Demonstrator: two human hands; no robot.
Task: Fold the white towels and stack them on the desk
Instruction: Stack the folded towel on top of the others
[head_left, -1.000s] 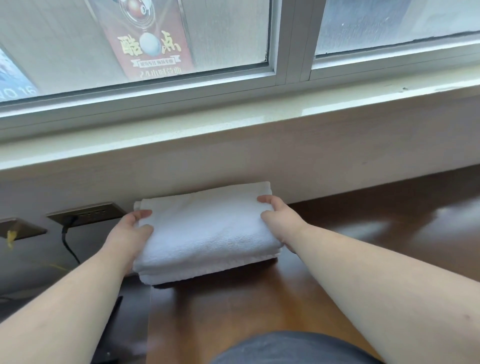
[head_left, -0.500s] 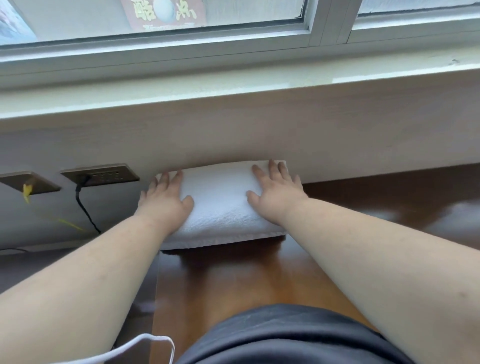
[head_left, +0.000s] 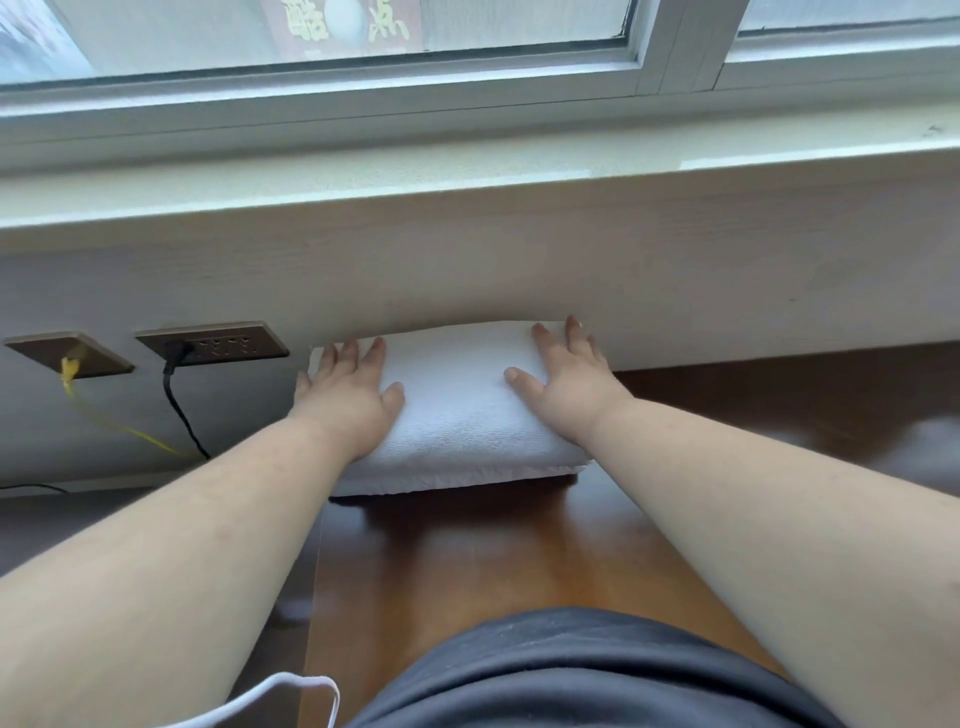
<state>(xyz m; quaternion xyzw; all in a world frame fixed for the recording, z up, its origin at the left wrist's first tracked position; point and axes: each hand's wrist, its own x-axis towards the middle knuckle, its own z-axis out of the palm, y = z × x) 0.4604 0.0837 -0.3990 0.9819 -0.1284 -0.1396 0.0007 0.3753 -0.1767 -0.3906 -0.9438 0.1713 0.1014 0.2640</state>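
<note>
Desk (head_left: 467, 561) surface lies nearest, brown and glossy, and at its far left end the folded white towel (head_left: 462, 415) sits tight against the wall below the window sill (head_left: 467, 171). Both palms lie flat on it — left hand (head_left: 348, 400) on the left end, right hand (head_left: 566, 379) on the right, fingers straight and slightly spread, gripping nothing. Pressing evenly and straight down should flatten the layers without skewing them — a level top suits the next towel.

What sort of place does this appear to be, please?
Probably a hotel or guest room: a wooden desk set below a window, wall sockets beside it, and a folded white towel.
</note>
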